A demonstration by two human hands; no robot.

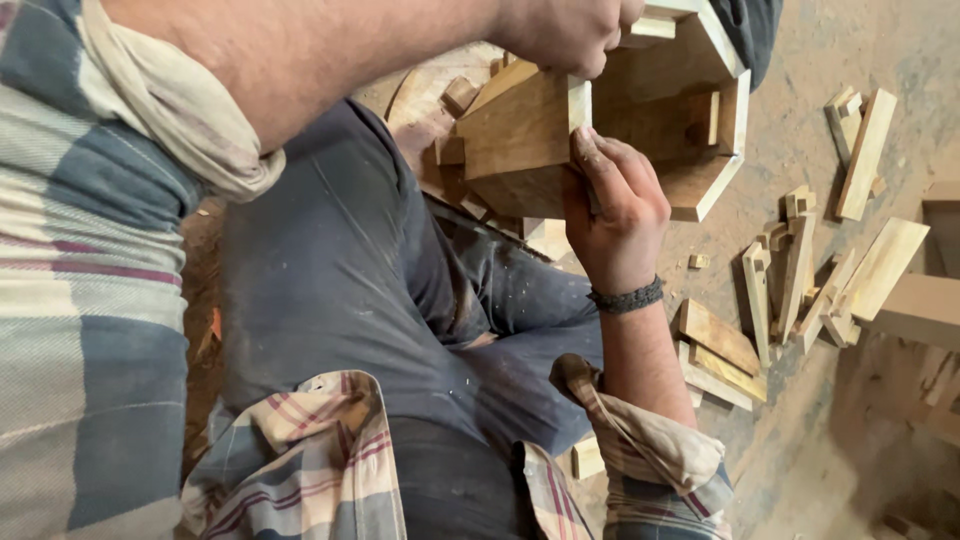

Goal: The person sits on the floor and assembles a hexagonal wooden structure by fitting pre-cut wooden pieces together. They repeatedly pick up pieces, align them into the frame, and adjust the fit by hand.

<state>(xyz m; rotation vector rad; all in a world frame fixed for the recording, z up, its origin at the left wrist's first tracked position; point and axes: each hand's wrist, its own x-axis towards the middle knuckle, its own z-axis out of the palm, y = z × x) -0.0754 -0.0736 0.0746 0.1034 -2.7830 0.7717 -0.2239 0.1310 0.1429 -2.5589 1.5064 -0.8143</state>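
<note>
An angular, many-sided wooden frame [700,150] built from pale planks rests over my knees, in front of my dark blue trousers. My left hand [560,30] comes in from the upper left and is closed over the frame's upper edge. My right hand [615,215], with a dark braided band on its wrist, has its fingers curled against the edge of the frame's near wooden panel [515,130], gripping it. Small wooden blocks [458,95] lie just behind that panel.
Several cut wooden slats and notched pieces [800,270] lie scattered on the dusty floor to the right, with more [860,140] further up. A thicker wooden block [925,305] sits at the right edge. Short offcuts [720,355] lie beside my right forearm.
</note>
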